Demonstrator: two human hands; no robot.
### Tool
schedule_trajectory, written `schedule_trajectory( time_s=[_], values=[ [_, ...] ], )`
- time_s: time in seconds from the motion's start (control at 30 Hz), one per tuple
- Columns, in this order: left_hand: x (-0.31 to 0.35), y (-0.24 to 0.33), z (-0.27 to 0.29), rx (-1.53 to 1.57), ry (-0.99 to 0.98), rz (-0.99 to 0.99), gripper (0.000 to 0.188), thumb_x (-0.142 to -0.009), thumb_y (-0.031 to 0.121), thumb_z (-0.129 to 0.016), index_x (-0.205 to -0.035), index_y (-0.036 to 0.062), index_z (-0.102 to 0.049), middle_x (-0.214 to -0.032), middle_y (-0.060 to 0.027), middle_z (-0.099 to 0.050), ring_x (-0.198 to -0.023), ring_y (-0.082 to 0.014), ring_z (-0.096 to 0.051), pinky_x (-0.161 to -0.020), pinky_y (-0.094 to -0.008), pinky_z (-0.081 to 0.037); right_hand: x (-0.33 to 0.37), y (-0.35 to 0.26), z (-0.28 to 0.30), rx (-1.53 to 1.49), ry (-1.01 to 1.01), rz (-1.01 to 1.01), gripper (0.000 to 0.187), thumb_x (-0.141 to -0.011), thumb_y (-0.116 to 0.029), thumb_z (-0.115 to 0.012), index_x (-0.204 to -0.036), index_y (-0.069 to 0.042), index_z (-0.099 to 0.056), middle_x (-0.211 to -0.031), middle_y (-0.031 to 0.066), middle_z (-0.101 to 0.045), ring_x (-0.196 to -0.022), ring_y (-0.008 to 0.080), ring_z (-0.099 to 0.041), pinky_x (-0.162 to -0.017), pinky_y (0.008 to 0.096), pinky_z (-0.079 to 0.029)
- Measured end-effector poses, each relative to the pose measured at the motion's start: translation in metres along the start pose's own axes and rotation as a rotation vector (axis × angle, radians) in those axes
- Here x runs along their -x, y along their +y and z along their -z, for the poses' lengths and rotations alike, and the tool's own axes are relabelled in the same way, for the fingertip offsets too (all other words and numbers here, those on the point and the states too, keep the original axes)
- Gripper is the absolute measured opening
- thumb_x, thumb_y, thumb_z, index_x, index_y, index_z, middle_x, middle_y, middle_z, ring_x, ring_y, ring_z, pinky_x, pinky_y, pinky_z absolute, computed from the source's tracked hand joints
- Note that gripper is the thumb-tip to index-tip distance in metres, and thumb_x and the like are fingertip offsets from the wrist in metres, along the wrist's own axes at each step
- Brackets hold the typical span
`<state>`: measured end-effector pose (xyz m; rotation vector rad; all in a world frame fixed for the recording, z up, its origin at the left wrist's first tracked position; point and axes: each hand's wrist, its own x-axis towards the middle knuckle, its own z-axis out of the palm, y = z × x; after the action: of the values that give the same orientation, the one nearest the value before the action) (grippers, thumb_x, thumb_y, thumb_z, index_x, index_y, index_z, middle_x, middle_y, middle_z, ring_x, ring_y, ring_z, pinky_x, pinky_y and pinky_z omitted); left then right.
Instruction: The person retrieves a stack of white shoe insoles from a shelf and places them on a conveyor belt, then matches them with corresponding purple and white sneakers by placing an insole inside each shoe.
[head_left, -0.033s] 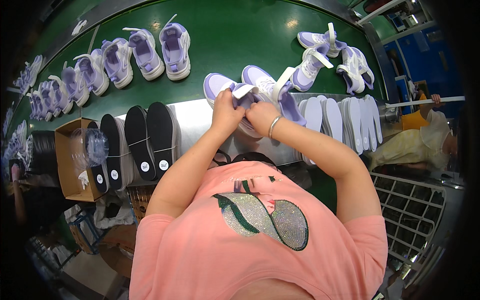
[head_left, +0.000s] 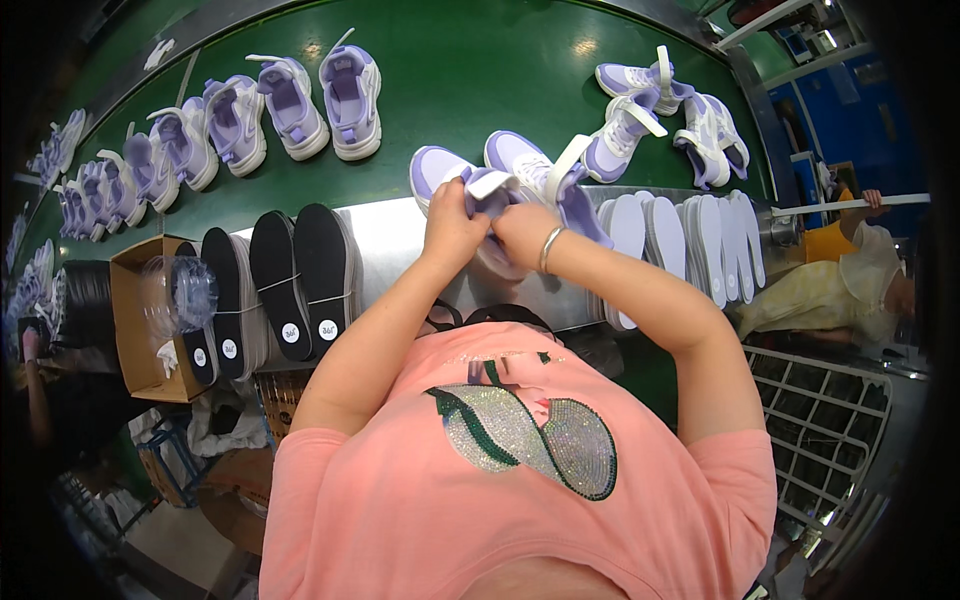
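Shoe (head_left: 437,170) in lavender and white sits before the person's chest, its toe pointing away over the green worktop (head_left: 450,75) and its heel end above the bare metal strip (head_left: 385,250) along the near edge. The left hand (head_left: 452,228) grips the left side of the shoe's opening, fingers bent and close together on the collar. The right hand (head_left: 527,235), with a silvery bracelet (head_left: 551,248) at the wrist, is at the opening's right side; its fingers curl down into the shoe, and I cannot tell whether they pinch anything there. A white strap (head_left: 490,183) stands up between the hands.

Just right of it lies a second shoe (head_left: 513,152), of the same colours, with its own strap raised. Black insoles (head_left: 323,265) with round white labels stand in stacks to the left, beside an open cardboard box (head_left: 128,290) with clear plastic (head_left: 195,295) in it. Pale insoles (head_left: 662,240) stand in stacks to the right. Farther off, a curving row of shoes (head_left: 350,100) runs leftward, and a loose group of shoes (head_left: 612,140) rests at the upper right. Another person's hand (head_left: 873,199) shows at the right edge.
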<state>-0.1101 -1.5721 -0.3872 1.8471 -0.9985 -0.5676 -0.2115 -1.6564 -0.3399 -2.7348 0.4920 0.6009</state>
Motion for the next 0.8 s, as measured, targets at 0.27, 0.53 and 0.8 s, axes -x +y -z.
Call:
schedule_trajectory(
  time_s=[0.27, 0.53, 0.8],
  values=[
    [0.005, -0.001, -0.008, 0.007, -0.040, 0.048, 0.044, -0.061, 0.003, -0.053, -0.103, -0.0071, -0.048, -0.099, -0.0221, -0.051, -0.095, -0.0363, -0.048, -0.084, -0.0389, -0.039, 0.023, -0.007, 0.030, 0.104, -0.185, -0.084, 0.019, -0.065, -0.016, -0.057, -0.076, -0.004, -0.065, -0.076, 0.0155, -0.063, -0.072, 0.0276, -0.062, -0.063, 0.0361, -0.049],
    [0.007, 0.000, -0.016, 0.006, 0.011, -0.034, 0.044, -0.061, 0.005, -0.054, -0.103, -0.0055, -0.049, -0.094, -0.0196, -0.052, -0.082, -0.0320, -0.052, -0.073, -0.0349, -0.043, 0.017, -0.004, -0.026, 0.103, 0.112, 0.038, 0.013, -0.071, -0.012, -0.054, -0.079, -0.004, -0.061, -0.083, 0.0141, -0.059, -0.078, 0.0249, -0.059, -0.066, 0.0351, -0.048],
    [0.001, 0.005, -0.017, -0.034, -0.050, -0.051, 0.045, -0.061, 0.007, -0.054, -0.104, -0.0074, -0.049, -0.095, -0.0224, -0.052, -0.090, -0.0343, -0.051, -0.078, -0.0348, -0.042, -0.009, 0.003, -0.015, 0.074, -0.380, -0.027, 0.027, -0.065, -0.013, -0.057, -0.091, -0.007, -0.063, -0.091, 0.0167, -0.062, -0.084, 0.0271, -0.060, -0.073, 0.0352, -0.047]
  ],
)
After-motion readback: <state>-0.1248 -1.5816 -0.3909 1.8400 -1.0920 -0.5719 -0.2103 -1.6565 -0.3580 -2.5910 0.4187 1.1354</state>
